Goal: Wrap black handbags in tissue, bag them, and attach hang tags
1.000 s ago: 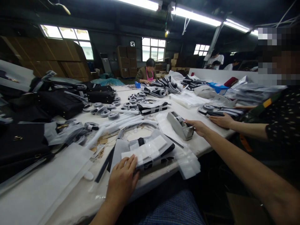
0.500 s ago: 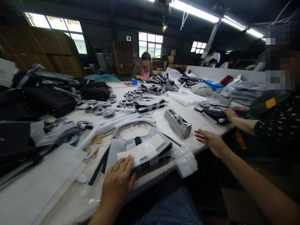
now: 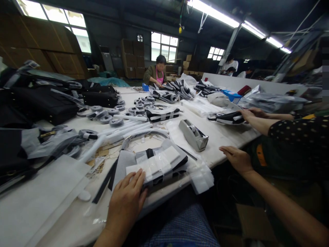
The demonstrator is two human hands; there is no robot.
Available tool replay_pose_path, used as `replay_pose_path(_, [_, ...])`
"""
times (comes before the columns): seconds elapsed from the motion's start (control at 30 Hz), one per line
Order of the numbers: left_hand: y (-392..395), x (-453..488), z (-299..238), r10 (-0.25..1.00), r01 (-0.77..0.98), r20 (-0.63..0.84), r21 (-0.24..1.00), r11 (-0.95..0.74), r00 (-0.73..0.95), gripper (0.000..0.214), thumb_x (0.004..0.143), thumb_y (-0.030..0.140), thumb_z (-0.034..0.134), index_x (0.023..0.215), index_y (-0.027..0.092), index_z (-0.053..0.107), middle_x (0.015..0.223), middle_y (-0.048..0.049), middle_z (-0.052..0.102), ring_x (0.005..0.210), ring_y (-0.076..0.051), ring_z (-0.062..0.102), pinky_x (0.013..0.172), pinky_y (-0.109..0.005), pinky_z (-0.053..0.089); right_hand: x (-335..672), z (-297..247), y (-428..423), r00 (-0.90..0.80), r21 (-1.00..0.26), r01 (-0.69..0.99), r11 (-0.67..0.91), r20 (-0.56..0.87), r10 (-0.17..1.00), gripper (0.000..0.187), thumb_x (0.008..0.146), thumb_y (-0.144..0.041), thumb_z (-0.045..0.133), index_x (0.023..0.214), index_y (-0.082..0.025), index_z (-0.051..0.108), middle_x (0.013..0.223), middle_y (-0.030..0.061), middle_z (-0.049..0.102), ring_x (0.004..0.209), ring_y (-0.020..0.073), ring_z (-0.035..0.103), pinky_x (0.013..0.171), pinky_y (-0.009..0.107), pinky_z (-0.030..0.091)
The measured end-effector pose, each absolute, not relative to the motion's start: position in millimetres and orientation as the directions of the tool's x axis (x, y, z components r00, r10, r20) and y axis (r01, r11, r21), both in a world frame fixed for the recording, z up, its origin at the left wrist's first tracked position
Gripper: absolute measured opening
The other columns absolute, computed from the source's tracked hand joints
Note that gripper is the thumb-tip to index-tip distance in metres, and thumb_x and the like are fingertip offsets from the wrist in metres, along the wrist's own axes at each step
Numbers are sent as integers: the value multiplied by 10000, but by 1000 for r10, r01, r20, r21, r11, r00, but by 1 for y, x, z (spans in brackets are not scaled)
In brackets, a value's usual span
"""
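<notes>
Under the fingers of my left hand (image 3: 127, 195) lies a flat black-and-grey bundle (image 3: 154, 164) wrapped in white foam and clear film. My left fingers rest over its near left end, with the thumb at the front edge, gripping it. My right hand (image 3: 238, 159) hovers at the table edge, fingers stretched to the left, nothing visible in it. Just beyond those fingertips stands a grey tape dispenser (image 3: 193, 135), apart from the hand. White foam sheets (image 3: 202, 176) hang over the edge beside the bundle.
Black bags (image 3: 43, 103) fill the left of the table. White foam tubes (image 3: 128, 130) and wrapped strap rolls (image 3: 116, 121) lie in the middle. At right, a co-worker's hands (image 3: 250, 113) hold a black wrapped piece (image 3: 228, 117). Another person (image 3: 156, 73) sits across the table.
My right hand has drawn slightly away from the tape dispenser, its fingers closer together. My left hand stays on the bundle. The view has shifted a little, and the co-worker at right has moved.
</notes>
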State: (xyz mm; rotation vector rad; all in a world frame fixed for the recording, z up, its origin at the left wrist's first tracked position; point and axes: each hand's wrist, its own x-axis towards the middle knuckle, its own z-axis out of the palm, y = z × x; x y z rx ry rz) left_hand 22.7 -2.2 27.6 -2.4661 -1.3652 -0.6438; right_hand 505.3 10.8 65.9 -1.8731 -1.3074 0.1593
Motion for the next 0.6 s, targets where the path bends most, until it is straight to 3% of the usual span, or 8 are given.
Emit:
replay_pose_path(0.1, [0, 21, 25, 730, 843, 501, 2, -537, 464, 418, 867, 217, 596, 1281, 154, 602, 1307, -78, 665, 1140, -311, 620, 899, -447, 512, 503, 103, -6, 64, -360, 929, 87, 387, 920, 210, 816, -340, 617, 945, -297, 776, 1048, 54, 757, 985, 262, 683, 894, 376, 493])
replay_pose_path(0.17, [1, 20, 24, 725, 837, 504, 7, -547, 469, 435, 859, 219, 605, 1288, 148, 597, 1313, -83, 660, 1138, -313, 620, 899, -449, 510, 488, 126, -10, -208, -152, 951, 271, 338, 918, 238, 883, -322, 554, 986, -301, 767, 1029, 61, 761, 937, 235, 693, 852, 352, 508])
replay_pose_path(0.23, [1, 19, 23, 728, 833, 498, 18, -553, 472, 444, 851, 217, 614, 1290, 153, 596, 1322, -80, 655, 1140, -313, 617, 896, -445, 509, 462, 146, -7, -352, -81, 918, 389, 286, 891, 216, 905, -346, 565, 980, -302, 763, 990, 64, 765, 896, 217, 694, 824, 329, 511])
replay_pose_path(0.4, [-4, 23, 30, 779, 850, 461, 91, -519, 426, 447, 842, 188, 629, 1287, 168, 603, 1343, -73, 641, 1154, -306, 606, 909, -448, 499, 366, 171, 23, -613, -176, 763, 622, 110, 783, 197, 899, -427, 623, 914, -281, 755, 836, 64, 744, 769, 188, 660, 751, 296, 483])
replay_pose_path(0.6, [-6, 28, 35, 835, 855, 411, 205, -476, 366, 443, 843, 195, 645, 1284, 176, 599, 1361, -57, 629, 1185, -288, 580, 948, -450, 483, 256, 164, 93, -855, -327, 495, 805, -18, 519, 302, 936, -460, 557, 819, -242, 731, 746, 27, 680, 694, 152, 598, 670, 252, 406])
